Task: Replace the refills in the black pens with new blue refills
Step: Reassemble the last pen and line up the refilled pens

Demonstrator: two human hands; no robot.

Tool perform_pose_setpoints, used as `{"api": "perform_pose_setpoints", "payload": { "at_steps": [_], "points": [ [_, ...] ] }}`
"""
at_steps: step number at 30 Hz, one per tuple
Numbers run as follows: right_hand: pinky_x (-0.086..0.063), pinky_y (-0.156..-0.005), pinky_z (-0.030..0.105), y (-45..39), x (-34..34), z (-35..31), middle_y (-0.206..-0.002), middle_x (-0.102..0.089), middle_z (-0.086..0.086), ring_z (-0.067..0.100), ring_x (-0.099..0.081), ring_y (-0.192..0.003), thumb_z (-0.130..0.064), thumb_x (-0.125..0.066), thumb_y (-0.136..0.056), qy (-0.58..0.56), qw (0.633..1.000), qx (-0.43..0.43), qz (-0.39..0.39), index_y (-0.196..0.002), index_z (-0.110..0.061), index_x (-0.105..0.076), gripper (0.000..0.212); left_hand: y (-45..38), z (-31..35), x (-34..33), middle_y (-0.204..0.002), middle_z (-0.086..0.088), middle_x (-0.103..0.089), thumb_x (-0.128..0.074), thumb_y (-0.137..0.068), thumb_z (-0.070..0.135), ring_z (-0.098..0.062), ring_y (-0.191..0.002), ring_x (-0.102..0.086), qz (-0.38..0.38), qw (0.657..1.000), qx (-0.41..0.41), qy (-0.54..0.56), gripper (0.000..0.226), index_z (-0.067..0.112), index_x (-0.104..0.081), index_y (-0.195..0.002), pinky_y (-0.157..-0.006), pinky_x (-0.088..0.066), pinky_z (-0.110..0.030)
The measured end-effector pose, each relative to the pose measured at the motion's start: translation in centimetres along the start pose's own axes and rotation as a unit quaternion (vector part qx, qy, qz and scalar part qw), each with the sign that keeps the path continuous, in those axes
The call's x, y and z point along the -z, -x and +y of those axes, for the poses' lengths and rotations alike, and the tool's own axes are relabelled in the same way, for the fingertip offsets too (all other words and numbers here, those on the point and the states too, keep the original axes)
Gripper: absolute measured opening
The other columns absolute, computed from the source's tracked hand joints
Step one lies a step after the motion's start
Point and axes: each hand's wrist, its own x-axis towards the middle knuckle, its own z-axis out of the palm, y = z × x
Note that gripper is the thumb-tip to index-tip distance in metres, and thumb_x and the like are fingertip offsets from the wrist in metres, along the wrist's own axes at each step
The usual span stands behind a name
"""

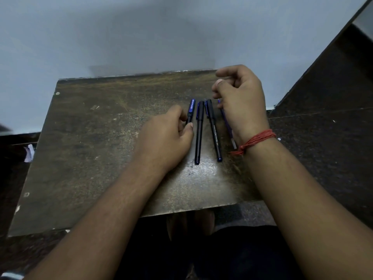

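Head view shows me three black pens (198,131) side by side on the worn board (96,150), my left hand (165,142) pinching the leftmost, my right hand (240,106) loosely curled just right of them over a blue refill (227,124).

A worn wooden board (84,150) lies on dark flooring (323,138) against a pale wall (101,37).

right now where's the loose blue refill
In the head view it lies on the wooden board, right of the three black pens, mostly hidden under the right hand.
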Motion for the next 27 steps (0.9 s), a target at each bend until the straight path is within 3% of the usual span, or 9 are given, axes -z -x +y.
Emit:
{"api": "perform_pose_setpoints", "payload": {
  "at_steps": [9, 13, 15, 17, 20, 23, 27],
  "points": [
    [-0.050, -0.061, 0.026, 0.2, 0.2, -0.4, -0.090, -0.071, 0.008, 0.020, -0.070, -0.079, -0.008, -0.057, -0.089, -0.006, 1.000, 0.000, 0.002, -0.096, -0.020, -0.065, 0.017, 0.4, 0.9, -0.3, -0.072, 0.008, -0.060, -0.057, -0.096, 0.037, -0.020, -0.074, -0.061, 0.001, 0.999, -0.006, -0.036, 0.012, 0.024, -0.056, -0.095, -0.084, -0.051, -0.044],
    [-0.055, -0.068, 0.030, 0.2, 0.8, -0.7, -0.089, -0.071, 0.006, 0.020, -0.069, -0.081, -0.012, -0.057, -0.090, 0.039, 0.999, 0.015, 0.006, -0.098, -0.020, -0.065, 0.014, 0.2, 0.3, -0.4, -0.067, 0.010, -0.058, -0.056, -0.096, 0.037, -0.015, -0.067, -0.060, 0.021, 1.000, -0.004, -0.014, 0.014, 0.023, -0.058, -0.093, -0.073, -0.051, -0.038],
    [-0.049, -0.068, 0.021, 0.3, 1.2, -1.2, -0.087, -0.066, -0.002, 0.012, -0.064, -0.079, -0.017, -0.057, -0.092, 0.118, 0.992, 0.043, -0.024, -0.096, -0.024, -0.064, 0.011, 0.0, -0.1, -0.2, -0.066, 0.011, -0.057, -0.056, -0.095, 0.036, -0.010, -0.064, -0.057, 0.041, 0.999, 0.003, -0.001, 0.014, 0.023, -0.059, -0.092, -0.062, -0.043, -0.031],
    [-0.044, -0.069, 0.017, 0.5, 1.5, -1.7, -0.090, -0.061, -0.007, 0.007, -0.057, -0.081, -0.021, -0.056, -0.095, 0.239, 0.965, 0.078, -0.078, -0.097, -0.024, -0.063, 0.008, -0.2, -0.5, 0.1, -0.066, 0.012, -0.056, -0.056, -0.095, 0.036, -0.004, -0.063, -0.054, 0.063, 0.998, 0.012, 0.010, 0.012, 0.024, -0.060, -0.092, -0.056, -0.037, -0.028],
    [-0.049, -0.082, 0.033, 1.3, 1.6, -2.6, -0.108, -0.058, 0.000, 0.017, -0.057, -0.093, -0.028, -0.055, -0.097, 0.394, 0.901, 0.104, -0.150, -0.101, -0.020, -0.060, 0.011, -0.5, -1.0, 0.3, -0.069, 0.012, -0.057, -0.057, -0.095, 0.033, -0.008, -0.065, -0.056, 0.100, 0.995, 0.012, 0.021, 0.011, 0.023, -0.061, -0.093, -0.059, -0.042, -0.030],
    [-0.044, -0.083, 0.034, 2.6, 1.1, -3.4, -0.124, -0.052, 0.008, 0.023, -0.056, -0.101, -0.032, -0.057, -0.098, 0.472, 0.853, 0.087, -0.204, -0.116, -0.017, -0.055, 0.024, -0.7, -1.2, 0.5, -0.080, 0.011, -0.060, -0.056, -0.094, 0.032, -0.015, -0.079, -0.056, 0.131, 0.991, -0.006, -0.008, 0.011, 0.022, -0.061, -0.093, -0.073, -0.048, -0.037],
    [-0.049, -0.086, 0.042, 4.2, 0.1, -3.5, -0.134, -0.047, 0.014, 0.035, -0.059, -0.113, -0.035, -0.058, -0.098, 0.519, 0.823, 0.080, -0.215, -0.129, -0.014, -0.046, 0.041, -0.8, -2.0, 0.4, -0.113, 0.001, -0.062, -0.055, -0.092, 0.037, -0.024, -0.110, -0.052, 0.157, 0.985, 0.002, -0.066, 0.027, 0.020, -0.063, -0.111, -0.098, -0.037, -0.048]
  ]
}}
